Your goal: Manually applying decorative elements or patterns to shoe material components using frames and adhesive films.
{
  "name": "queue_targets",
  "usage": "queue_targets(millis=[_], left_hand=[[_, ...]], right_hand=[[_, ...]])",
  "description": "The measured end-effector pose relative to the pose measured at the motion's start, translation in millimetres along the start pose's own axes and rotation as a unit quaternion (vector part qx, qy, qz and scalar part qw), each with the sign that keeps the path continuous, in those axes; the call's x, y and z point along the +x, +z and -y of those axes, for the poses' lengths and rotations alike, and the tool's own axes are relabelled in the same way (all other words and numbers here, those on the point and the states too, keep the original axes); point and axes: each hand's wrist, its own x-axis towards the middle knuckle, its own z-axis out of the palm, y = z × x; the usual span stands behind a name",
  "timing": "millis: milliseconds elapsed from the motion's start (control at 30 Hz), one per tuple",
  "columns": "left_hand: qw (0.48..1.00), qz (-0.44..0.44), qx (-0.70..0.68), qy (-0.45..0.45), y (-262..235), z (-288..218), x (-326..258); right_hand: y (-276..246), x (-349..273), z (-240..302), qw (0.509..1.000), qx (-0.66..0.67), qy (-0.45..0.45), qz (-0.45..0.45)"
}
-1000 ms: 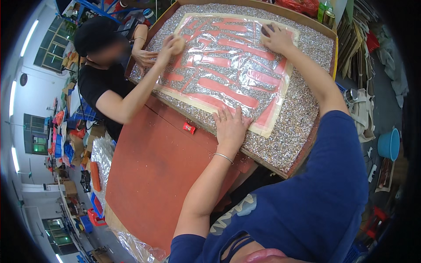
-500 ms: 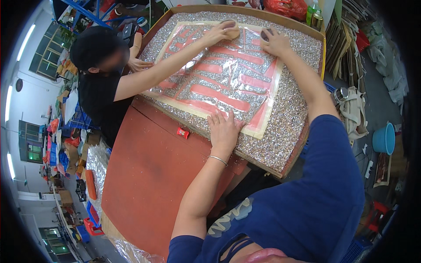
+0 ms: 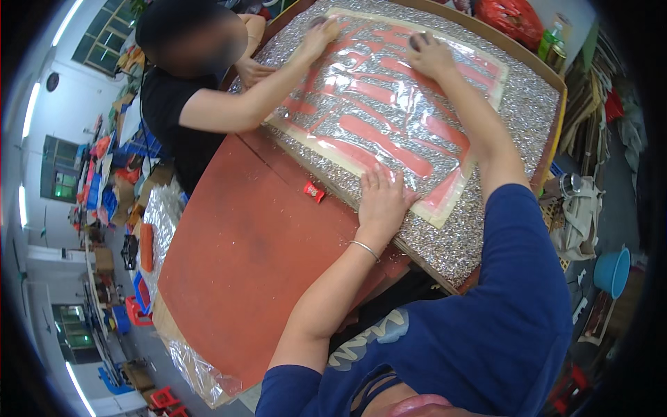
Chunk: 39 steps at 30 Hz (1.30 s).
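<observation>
A broad red table (image 3: 236, 278) carries a glittery silver board (image 3: 514, 132) in a wooden frame, and on that board lies the glossy plastic-covered sheet with red shapes (image 3: 379, 118), reaching from the near edge to the far corner. The left hand (image 3: 381, 201) presses flat on the sheet's near edge, fingers spread and gripping nothing, while the right hand (image 3: 429, 55) sits far up the sheet, fingers curled over a small dark object (image 3: 417, 42). Opposite, a co-worker's hand (image 3: 321, 35) presses the far-left corner, and a small red packet (image 3: 314, 191) lies on the table beside the board.
</observation>
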Motion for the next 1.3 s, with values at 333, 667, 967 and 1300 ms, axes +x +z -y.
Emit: queue_targets(millis=[333, 667, 967, 1300], left_hand=[[1.000, 0.021, 0.004, -0.010, 0.3, 2.7, -2.2], [1.000, -0.008, 0.014, -0.026, 2.6, 8.9, -2.6], [1.000, -0.005, 0.010, -0.011, 5.1, 2.2, -1.3], [1.000, 0.005, -0.023, -0.017, 0.8, -3.4, -2.4]], right_hand=[[-7.7, -87.4, 203.5, 0.896, 0.220, -0.379, -0.073], [-27.4, -100.8, 130.0, 0.876, 0.319, -0.345, -0.111], [-72.7, -124.5, -8.4, 0.953, 0.194, -0.211, 0.100], [-77.4, -140.6, -71.4, 0.995, -0.025, -0.093, 0.026]])
